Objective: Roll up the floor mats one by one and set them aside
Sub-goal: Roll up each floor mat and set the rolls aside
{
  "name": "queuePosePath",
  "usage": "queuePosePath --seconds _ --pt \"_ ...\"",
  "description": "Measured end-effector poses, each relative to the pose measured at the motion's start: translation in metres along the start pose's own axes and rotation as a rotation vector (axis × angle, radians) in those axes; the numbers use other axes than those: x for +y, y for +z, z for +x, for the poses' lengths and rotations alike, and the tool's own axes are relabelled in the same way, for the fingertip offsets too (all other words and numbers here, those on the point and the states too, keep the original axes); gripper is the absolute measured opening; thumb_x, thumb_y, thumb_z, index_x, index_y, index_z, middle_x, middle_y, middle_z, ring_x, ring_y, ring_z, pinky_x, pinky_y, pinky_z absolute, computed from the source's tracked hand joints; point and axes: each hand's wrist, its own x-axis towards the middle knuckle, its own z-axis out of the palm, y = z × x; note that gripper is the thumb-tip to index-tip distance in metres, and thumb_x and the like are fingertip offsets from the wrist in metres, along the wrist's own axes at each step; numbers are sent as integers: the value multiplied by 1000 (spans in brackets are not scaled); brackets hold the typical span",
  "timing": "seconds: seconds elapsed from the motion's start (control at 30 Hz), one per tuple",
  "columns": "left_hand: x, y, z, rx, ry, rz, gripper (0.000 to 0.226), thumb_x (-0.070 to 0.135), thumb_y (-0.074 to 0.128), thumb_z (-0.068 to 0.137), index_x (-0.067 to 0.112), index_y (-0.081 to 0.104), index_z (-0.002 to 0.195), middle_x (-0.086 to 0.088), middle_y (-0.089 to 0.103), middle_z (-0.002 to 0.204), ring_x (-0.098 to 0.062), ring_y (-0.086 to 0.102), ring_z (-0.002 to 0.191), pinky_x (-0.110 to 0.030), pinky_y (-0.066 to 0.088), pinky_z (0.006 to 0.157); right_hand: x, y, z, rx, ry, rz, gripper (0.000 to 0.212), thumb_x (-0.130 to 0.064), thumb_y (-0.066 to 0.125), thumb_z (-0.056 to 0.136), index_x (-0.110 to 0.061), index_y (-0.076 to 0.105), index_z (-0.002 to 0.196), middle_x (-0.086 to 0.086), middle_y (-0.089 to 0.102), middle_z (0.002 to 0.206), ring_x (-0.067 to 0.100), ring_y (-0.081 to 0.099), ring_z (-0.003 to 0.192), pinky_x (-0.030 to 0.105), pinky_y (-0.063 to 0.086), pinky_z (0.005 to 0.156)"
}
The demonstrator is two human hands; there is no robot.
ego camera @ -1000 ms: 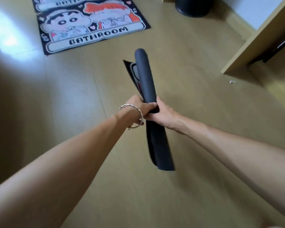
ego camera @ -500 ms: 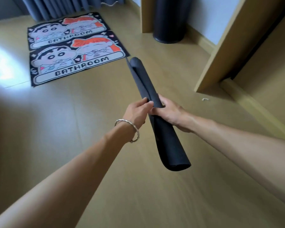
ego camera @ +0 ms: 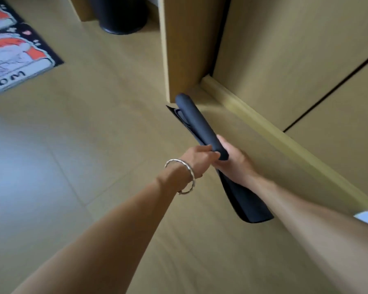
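A rolled black mat (ego camera: 198, 124) hangs above the wooden floor, its far end close to the corner of a wooden panel. Both hands hold it at its middle. My left hand (ego camera: 198, 159), with a silver bangle on the wrist, grips it from the left. My right hand (ego camera: 234, 164) is wrapped round it from the right and below. The near end (ego camera: 251, 211) of the roll is looser and flatter. A flat cartoon mat (ego camera: 13, 58) printed with letters lies on the floor at the far left, partly cut off by the frame edge.
A wooden panel (ego camera: 185, 45) stands upright ahead. To its right runs a cabinet front (ego camera: 295, 71) with a plinth strip (ego camera: 263, 128) along the floor. A black cylindrical bin (ego camera: 119, 13) stands behind the panel. Bare floor (ego camera: 51, 166) spreads to the left.
The view has swung right and both hands have carried the rolled mat toward the wooden panel and cabinet. The flat mats have slid to the left edge of view.
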Motion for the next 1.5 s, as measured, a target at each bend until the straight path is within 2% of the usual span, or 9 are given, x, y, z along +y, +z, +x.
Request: queuePosePath --seconds 0.1,0.23,0.4,0.53,0.83,1.0,1.2,1.37,1.5 --pt "3 34 19 -88 12 79 20 23 52 93 24 62 110 3 56 103 -15 47 99 -25 41 80 46 -25 2 91 74 -167 71 -42 58 88 -40 18 147 1 51 135 26 52 119 38 44 92" --pt "3 68 38 -162 -7 168 52 28 51 95 22 35 144 0 50 122 -11 45 104 -10 26 68 90 -56 2 122 168 -382 72 -36 54 91 -44 12 149 4 43 124 29 52 109 40 44 86" --pt "0 105 55 -224 -39 220 55 32 49 95 28 30 146 -1 38 146 -18 38 131 -16 23 87 119 -65 14 218 129 -581 71 -23 54 93 -39 14 150 11 45 126 32 47 115 43 38 92" --pt "-5 125 63 -270 -38 291 57 38 49 94 30 29 146 -3 33 150 -21 35 135 -24 27 103 135 -72 22 303 118 -680 73 -18 57 92 -37 16 150 11 46 128 30 42 119 44 34 97" --pt "-7 132 77 -257 -32 330 55 36 49 95 31 29 145 -3 35 149 -20 37 133 -24 30 103 137 -67 26 413 121 -884 72 -8 62 85 -24 27 146 16 43 132 32 43 116 45 33 90" --pt "-8 122 86 -145 28 415 54 25 46 98 19 25 147 -5 31 151 -22 32 136 -21 25 102 99 -51 38 452 10 -914 64 -3 32 85 -9 24 148 21 38 140 38 43 119 49 33 99" --pt "-58 33 91 160 43 820 81 21 63 82 19 18 149 -11 22 152 -30 24 137 -30 21 110 35 12 52 8 -255 -745 67 -19 58 88 -14 24 146 13 28 147 33 27 132 42 23 108" --pt "-112 -56 60 270 -310 938 121 52 83 53 25 11 146 -16 16 142 -39 25 123 -38 27 106 -9 73 60 -410 -285 -631 79 -34 63 89 -24 15 151 7 4 158 31 -1 145 44 16 114" --pt "-127 -75 50 271 -474 878 137 53 86 49 34 -7 148 -12 -9 153 -46 7 136 -49 19 113 -28 100 76 -468 -310 -774 98 -33 73 78 -27 8 152 8 -8 159 35 -13 145 62 8 111"
